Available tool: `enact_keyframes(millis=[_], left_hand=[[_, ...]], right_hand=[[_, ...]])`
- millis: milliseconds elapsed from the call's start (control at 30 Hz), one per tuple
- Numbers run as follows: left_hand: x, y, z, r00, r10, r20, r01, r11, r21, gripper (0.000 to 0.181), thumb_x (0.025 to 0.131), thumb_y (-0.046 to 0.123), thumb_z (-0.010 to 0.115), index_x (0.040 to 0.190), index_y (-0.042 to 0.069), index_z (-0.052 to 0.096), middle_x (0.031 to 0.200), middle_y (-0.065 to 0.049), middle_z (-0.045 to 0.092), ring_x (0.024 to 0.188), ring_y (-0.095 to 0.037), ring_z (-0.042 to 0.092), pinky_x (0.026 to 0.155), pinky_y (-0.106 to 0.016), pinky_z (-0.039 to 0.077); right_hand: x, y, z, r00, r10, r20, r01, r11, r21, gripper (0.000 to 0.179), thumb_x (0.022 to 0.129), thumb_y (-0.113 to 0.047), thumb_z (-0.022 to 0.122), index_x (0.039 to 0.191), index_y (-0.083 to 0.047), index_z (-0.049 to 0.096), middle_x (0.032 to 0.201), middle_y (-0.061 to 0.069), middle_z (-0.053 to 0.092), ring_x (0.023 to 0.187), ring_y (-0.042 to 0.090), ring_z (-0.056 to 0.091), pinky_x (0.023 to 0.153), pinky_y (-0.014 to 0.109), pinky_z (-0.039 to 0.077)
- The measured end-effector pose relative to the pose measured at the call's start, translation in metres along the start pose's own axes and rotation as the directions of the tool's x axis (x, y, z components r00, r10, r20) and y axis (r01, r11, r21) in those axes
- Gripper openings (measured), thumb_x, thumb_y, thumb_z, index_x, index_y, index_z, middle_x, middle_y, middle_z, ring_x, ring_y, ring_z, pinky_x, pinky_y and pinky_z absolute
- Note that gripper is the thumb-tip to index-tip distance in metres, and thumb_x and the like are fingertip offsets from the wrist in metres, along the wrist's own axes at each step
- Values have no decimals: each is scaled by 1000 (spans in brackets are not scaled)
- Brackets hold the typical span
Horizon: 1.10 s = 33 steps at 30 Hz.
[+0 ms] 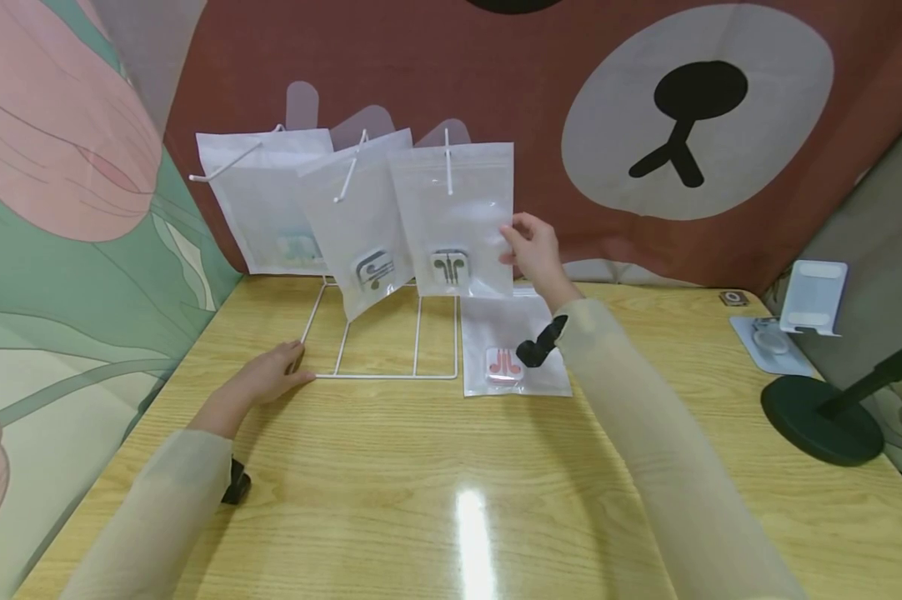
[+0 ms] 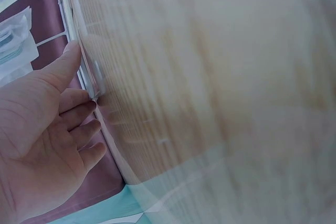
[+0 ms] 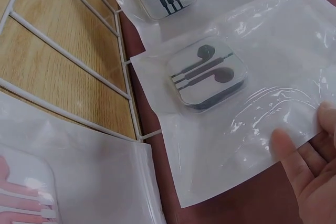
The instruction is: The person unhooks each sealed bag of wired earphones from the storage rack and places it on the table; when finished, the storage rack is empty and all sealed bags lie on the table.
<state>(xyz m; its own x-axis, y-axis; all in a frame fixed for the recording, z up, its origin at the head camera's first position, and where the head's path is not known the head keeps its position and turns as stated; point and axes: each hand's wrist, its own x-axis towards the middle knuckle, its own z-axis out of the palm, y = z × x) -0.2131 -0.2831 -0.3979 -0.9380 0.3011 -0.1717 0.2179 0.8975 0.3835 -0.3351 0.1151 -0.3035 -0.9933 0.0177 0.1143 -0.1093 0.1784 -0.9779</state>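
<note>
A white wire display rack [image 1: 382,377] stands on the table with three clear-fronted bags hanging from its hooks. My left hand [image 1: 269,372] holds the rack's near left corner; in the left wrist view the thumb [image 2: 65,64] lies along the wire. My right hand [image 1: 533,248] pinches the right edge of the rightmost bag [image 1: 481,200], which holds dark earphones in a clear case [image 3: 207,74]. Beside it hang a tilted middle bag [image 1: 357,200] with similar earphones and a left bag [image 1: 248,200] with pale bluish contents. A bag with pink earphones [image 1: 505,365] lies flat right of the rack.
At the right stand a white phone stand [image 1: 813,298] and a dark round base [image 1: 822,421] with a pole. A small square tag [image 1: 734,297] lies near the table's back edge. Behind the wooden table [image 1: 391,492] hangs a printed cloth [image 1: 361,62].
</note>
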Motion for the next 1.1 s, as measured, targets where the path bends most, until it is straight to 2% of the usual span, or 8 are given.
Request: enact_keyframes(millis=[300, 567, 700, 867, 1100], left_hand=[[0, 2, 0, 1000, 14, -11, -14, 1000, 10, 68, 94, 30, 54, 135, -17, 27, 139, -37, 21, 128, -50, 20, 103, -57, 19], [1, 0, 0, 1000, 18, -14, -18, 1000, 14, 68, 94, 31, 54, 135, -17, 28, 139, -37, 22, 128, -50, 20, 103, -57, 19], [1, -1, 1, 1000, 17, -12, -17, 1000, 15, 68, 94, 31, 53, 135, -17, 27, 139, -37, 22, 128, -50, 20, 102, -58, 19], [1, -1, 0, 1000, 8, -6, -8, 1000, 10, 69, 94, 31, 53, 136, -16, 26, 139, -37, 21, 128, -50, 19, 102, -58, 19], [2, -1, 0, 1000, -4, -4, 4, 1000, 3, 68, 95, 29, 52, 137, -16, 25, 140, -37, 20, 128, -50, 18, 103, -57, 18]], right_hand=[[-9, -1, -3, 1000, -10, 3, 10, 999, -51, 26, 93, -26, 56, 112, -10, 59, 105, 5, 59, 75, 20, 61, 64, 28, 54], [-17, 0, -6, 997, -82, -12, 82, 995, -55, 25, 91, -26, 59, 109, -8, 60, 97, 5, 61, 60, 16, 62, 51, 25, 50], [-22, -1, -8, 995, -104, -9, 103, 994, -34, 25, 91, -24, 60, 107, -5, 61, 93, 6, 61, 57, 15, 62, 54, 24, 51], [-29, -2, -10, 993, -114, 1, 114, 992, -55, 24, 91, -24, 60, 106, -5, 61, 92, 6, 60, 59, 16, 61, 62, 26, 53], [-40, -2, -14, 987, -162, 4, 162, 986, -40, 22, 90, -21, 61, 101, -2, 61, 85, 5, 59, 57, 16, 61, 62, 26, 54]])
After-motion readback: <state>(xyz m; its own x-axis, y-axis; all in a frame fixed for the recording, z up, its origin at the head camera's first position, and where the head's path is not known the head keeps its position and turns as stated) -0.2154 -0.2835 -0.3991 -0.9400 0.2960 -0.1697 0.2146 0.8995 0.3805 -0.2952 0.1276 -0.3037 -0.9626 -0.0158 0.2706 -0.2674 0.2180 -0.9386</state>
